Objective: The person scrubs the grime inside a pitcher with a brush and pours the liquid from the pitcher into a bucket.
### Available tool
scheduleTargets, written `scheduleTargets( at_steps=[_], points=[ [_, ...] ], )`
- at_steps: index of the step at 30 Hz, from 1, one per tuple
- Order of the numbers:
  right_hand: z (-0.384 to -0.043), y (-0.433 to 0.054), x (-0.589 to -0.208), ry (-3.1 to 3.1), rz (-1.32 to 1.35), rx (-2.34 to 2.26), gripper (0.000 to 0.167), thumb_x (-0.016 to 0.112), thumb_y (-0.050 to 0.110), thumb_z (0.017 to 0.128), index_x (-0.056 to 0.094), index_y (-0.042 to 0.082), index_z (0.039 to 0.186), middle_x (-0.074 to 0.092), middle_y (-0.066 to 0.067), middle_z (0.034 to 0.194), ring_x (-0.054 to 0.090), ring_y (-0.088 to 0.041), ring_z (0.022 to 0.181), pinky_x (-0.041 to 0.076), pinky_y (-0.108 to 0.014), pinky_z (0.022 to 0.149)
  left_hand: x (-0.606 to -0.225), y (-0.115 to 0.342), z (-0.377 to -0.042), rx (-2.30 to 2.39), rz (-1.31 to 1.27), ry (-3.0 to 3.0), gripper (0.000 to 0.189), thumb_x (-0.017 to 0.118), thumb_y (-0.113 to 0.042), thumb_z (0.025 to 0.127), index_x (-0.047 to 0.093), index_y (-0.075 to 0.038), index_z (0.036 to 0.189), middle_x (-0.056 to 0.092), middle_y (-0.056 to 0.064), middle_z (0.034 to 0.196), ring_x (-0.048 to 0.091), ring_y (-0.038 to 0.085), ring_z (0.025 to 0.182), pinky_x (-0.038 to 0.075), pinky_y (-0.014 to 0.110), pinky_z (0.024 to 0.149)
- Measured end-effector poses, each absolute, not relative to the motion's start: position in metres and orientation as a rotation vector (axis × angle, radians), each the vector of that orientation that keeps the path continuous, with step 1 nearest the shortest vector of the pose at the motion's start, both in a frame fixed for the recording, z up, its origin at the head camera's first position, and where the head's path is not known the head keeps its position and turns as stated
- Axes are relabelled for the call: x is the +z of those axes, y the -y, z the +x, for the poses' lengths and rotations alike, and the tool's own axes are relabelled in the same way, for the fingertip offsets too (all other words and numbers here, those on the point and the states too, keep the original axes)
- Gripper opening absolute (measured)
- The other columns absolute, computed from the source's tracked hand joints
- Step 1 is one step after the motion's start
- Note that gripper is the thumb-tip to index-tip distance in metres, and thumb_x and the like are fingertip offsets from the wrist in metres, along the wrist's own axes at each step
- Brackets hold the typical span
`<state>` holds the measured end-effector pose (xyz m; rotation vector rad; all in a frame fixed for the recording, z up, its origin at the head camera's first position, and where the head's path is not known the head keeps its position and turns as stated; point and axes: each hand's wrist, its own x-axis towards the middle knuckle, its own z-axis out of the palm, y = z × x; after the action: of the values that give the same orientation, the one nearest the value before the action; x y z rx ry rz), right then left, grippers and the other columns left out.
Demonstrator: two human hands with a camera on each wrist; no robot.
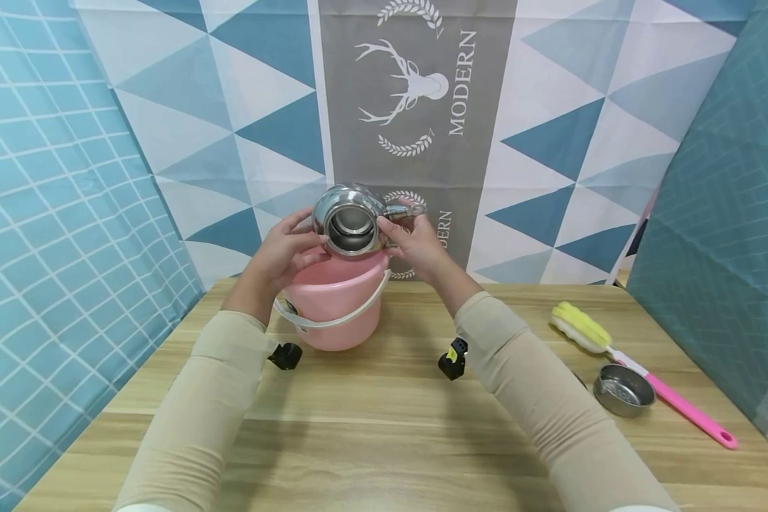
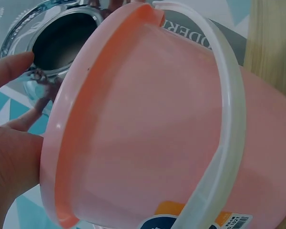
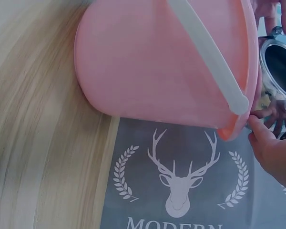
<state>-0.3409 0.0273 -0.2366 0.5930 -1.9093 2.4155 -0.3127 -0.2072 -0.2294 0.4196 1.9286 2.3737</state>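
A shiny steel teapot (image 1: pixel 348 219) is held tipped on its side above a pink plastic bucket (image 1: pixel 333 302), its open mouth facing me. My left hand (image 1: pixel 288 245) grips its left side, fingers curled round the body. My right hand (image 1: pixel 416 238) holds its right side near the spout. In the left wrist view the teapot's dark opening (image 2: pixel 62 40) shows beyond the bucket rim (image 2: pixel 66 143), with my fingers (image 2: pixel 9 71) on the metal. The right wrist view shows the bucket (image 3: pixel 167 62), its white handle (image 3: pixel 209 62) and the teapot's mouth (image 3: pixel 281 62) at the right edge.
On the wooden table (image 1: pixel 371 427) to the right lie a yellow-headed brush with a pink handle (image 1: pixel 640 370) and a small steel strainer cup (image 1: pixel 622 390). Patterned curtains close in the back and both sides.
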Motion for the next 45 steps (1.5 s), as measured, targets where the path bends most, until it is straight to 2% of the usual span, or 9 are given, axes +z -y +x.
scheduleTargets(
  at_steps=[5,10,13,17,23,28,38,41,45],
  points=[
    [-0.342,-0.025,-0.238,1.897,0.623,2.380,0.065,0.061,0.007,0.096,0.025,0.009,0.150,0.046,-0.021,0.137,0.054,-0.030,0.112,0.051,-0.047,0.093,-0.227,0.205,-0.313,2.433,0.366,-1.871,0.069,0.047,0.001,0.095,0.024,-0.020,0.156,0.030,0.016,0.152,0.035,0.036,0.137,0.042,0.043,0.104],
    [-0.343,-0.024,-0.240,1.878,0.644,2.378,0.068,0.061,0.006,0.096,0.022,0.008,0.152,0.044,-0.020,0.140,0.051,-0.033,0.121,0.050,-0.045,0.094,-0.225,0.205,-0.312,2.458,0.335,-1.846,0.058,0.043,-0.019,0.097,0.029,-0.021,0.154,0.029,0.011,0.153,0.031,0.034,0.139,0.033,0.053,0.109],
    [-0.344,-0.023,-0.241,1.889,0.661,2.340,0.070,0.062,0.005,0.095,0.021,0.007,0.152,0.045,-0.020,0.139,0.052,-0.032,0.121,0.052,-0.042,0.092,-0.223,0.205,-0.312,2.467,0.288,-1.844,0.050,0.045,-0.034,0.099,0.036,-0.022,0.148,0.026,0.010,0.156,0.032,0.032,0.139,0.030,0.058,0.109],
    [-0.343,-0.021,-0.242,1.911,0.697,2.265,0.072,0.064,0.005,0.094,0.022,0.007,0.152,0.047,-0.019,0.138,0.053,-0.030,0.122,0.053,-0.037,0.089,-0.220,0.203,-0.312,2.490,0.211,-1.867,0.049,0.053,-0.045,0.097,0.038,-0.024,0.138,0.025,0.010,0.156,0.035,0.032,0.137,0.033,0.057,0.107],
    [-0.341,-0.020,-0.245,1.912,0.762,2.212,0.072,0.065,0.003,0.092,0.024,0.008,0.151,0.048,-0.020,0.138,0.049,-0.029,0.128,0.050,-0.033,0.094,-0.219,0.201,-0.316,2.531,0.147,-1.888,0.043,0.058,-0.045,0.095,0.037,-0.021,0.123,0.037,0.011,0.144,0.044,0.032,0.131,0.040,0.056,0.102],
    [-0.342,-0.020,-0.247,1.884,0.827,2.205,0.070,0.065,0.000,0.092,0.026,0.006,0.150,0.046,-0.020,0.141,0.048,-0.032,0.129,0.048,-0.033,0.098,-0.220,0.202,-0.317,2.536,0.154,-1.916,0.043,0.059,-0.045,0.095,0.038,-0.020,0.123,0.039,0.009,0.140,0.046,0.031,0.127,0.044,0.054,0.099],
    [-0.342,-0.020,-0.247,1.857,0.868,2.220,0.073,0.065,-0.002,0.091,0.025,0.011,0.151,0.046,-0.018,0.143,0.048,-0.032,0.128,0.047,-0.034,0.099,-0.222,0.202,-0.314,2.571,0.286,-1.914,0.038,0.062,-0.038,0.094,0.039,-0.021,0.120,0.039,0.003,0.130,0.041,0.029,0.129,0.037,0.054,0.105],
    [-0.342,-0.020,-0.247,1.840,0.874,2.240,0.073,0.064,-0.005,0.091,0.026,0.013,0.150,0.046,-0.018,0.142,0.049,-0.031,0.128,0.047,-0.033,0.099,-0.221,0.202,-0.312,2.587,0.292,-1.902,0.042,0.063,-0.035,0.094,0.039,-0.021,0.126,0.042,0.003,0.128,0.041,0.029,0.128,0.044,0.048,0.100],
    [-0.342,-0.020,-0.248,1.804,0.898,2.261,0.074,0.062,-0.008,0.090,0.026,0.013,0.151,0.045,-0.018,0.144,0.047,-0.030,0.130,0.046,-0.033,0.100,-0.222,0.202,-0.312,2.618,0.298,-1.878,0.046,0.064,-0.031,0.095,0.038,-0.020,0.131,0.046,0.003,0.125,0.044,0.026,0.124,0.052,0.035,0.086]
  ],
)
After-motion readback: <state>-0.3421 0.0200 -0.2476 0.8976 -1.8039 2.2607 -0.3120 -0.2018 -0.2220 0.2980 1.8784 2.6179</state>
